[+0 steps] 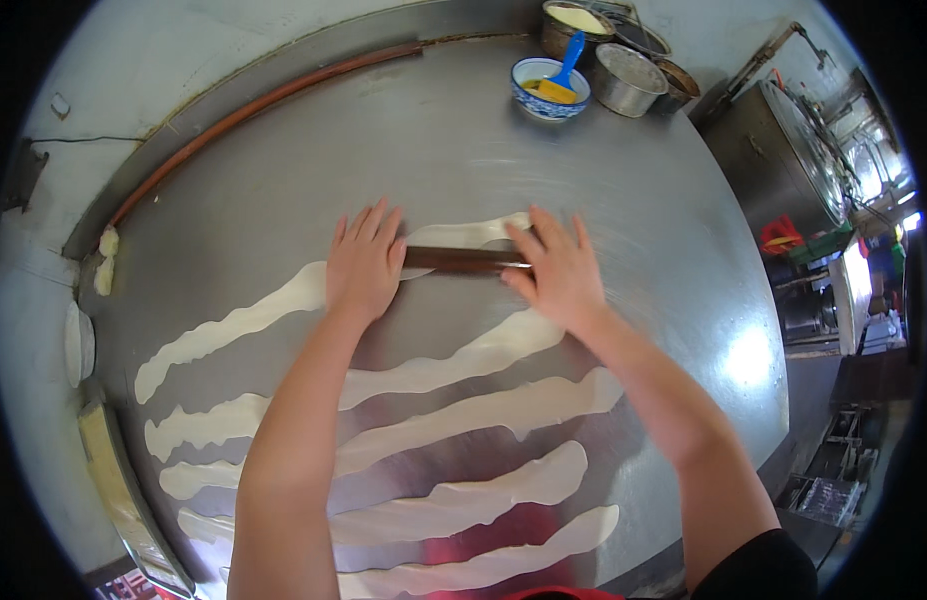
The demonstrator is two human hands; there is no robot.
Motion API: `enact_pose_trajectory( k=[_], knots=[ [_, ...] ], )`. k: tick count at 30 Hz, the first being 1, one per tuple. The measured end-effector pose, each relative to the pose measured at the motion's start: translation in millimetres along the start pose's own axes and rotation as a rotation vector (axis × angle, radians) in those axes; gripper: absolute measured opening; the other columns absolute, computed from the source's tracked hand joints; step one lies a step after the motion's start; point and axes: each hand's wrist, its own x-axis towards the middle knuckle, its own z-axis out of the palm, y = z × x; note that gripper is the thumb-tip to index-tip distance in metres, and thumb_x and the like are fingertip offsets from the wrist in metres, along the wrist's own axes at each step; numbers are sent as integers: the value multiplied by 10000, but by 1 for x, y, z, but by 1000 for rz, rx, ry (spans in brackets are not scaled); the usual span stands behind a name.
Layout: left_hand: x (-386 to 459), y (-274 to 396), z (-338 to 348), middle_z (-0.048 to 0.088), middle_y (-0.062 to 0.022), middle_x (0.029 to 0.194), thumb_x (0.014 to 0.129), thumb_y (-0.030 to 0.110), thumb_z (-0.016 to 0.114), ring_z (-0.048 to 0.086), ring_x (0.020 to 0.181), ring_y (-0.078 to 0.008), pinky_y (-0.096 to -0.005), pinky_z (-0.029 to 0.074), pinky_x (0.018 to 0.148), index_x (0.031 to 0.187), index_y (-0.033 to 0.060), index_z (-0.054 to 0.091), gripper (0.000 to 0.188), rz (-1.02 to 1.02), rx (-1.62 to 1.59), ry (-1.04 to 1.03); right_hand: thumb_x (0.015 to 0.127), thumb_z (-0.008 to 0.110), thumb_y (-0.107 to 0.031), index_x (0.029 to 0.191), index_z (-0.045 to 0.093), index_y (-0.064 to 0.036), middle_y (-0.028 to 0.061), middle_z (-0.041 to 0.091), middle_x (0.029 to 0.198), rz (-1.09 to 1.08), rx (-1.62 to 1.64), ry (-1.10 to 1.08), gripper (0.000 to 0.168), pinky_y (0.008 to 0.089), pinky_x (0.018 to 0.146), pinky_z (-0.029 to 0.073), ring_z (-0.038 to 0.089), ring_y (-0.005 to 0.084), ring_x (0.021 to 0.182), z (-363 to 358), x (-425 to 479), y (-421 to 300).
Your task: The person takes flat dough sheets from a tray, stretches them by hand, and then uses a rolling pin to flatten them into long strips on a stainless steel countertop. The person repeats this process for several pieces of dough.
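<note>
A dark wooden rolling pin (463, 259) lies across the farthest strip of pale dough (463, 235) on a steel worktop. My left hand (366, 262) rests on the pin's left end, fingers extended forward. At the right end is my right hand (557, 266), its fingers spread over the pin, the fingertips near the strip's right end. Several more long, flattened dough strips (471, 420) lie roughly parallel nearer my body, partly hidden under my left forearm.
A blue-and-white bowl (551, 109) holds a blue-handled brush (572, 60) at the back, beside metal pots (630, 81). A long reddish-brown rod (246, 112) lies along the back edge. Small dough pieces (106, 262) are at far left; a large metal drum (786, 157) stands right.
</note>
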Motion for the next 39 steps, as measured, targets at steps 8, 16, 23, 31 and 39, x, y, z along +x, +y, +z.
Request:
enact_pose_trajectory(
  k=[8, 16, 23, 31, 39],
  knots=[
    [7, 30, 8, 437, -94, 1308, 929, 250, 344, 369, 1230, -249, -416, 240, 1061, 1221, 75, 471, 364, 72, -156, -2, 852, 509, -399, 1225, 477, -159, 101, 461, 1287, 1, 27, 2, 445, 499, 1056, 194, 410, 247, 1215, -15, -4, 62],
    [115, 71, 41, 294, -86, 1423, 944, 333, 250, 264, 1315, -220, -380, 188, 1088, 1345, 63, 335, 491, -67, 21, -111, 894, 304, -539, 1313, 398, -186, 109, 358, 1377, 242, 55, -36, 556, 506, 1071, 147, 286, 232, 1302, 5, 30, 141],
    [156, 76, 47, 209, -61, 1461, 939, 371, 201, 198, 1342, -190, -362, 126, 1109, 1383, 65, 261, 543, -168, -7, -139, 897, 272, -552, 1299, 422, -187, 103, 340, 1388, 277, -24, -24, 564, 500, 1078, 132, 248, 222, 1319, 4, 72, 171],
    [117, 86, 41, 391, -76, 1354, 941, 303, 257, 363, 1239, -225, -408, 180, 1084, 1292, 92, 420, 441, 14, 129, 5, 876, 399, -474, 1181, 524, -130, 108, 459, 1286, 31, 145, 14, 477, 479, 1041, 236, 392, 251, 1224, 8, 27, 158],
    [69, 99, 29, 459, -79, 1287, 929, 239, 329, 394, 1202, -231, -398, 222, 1070, 1218, 82, 484, 363, 18, -165, 9, 808, 589, -360, 1057, 557, -112, 97, 518, 1227, 66, 301, -3, 353, 483, 1035, 248, 438, 267, 1190, -15, -17, 152]
  ],
)
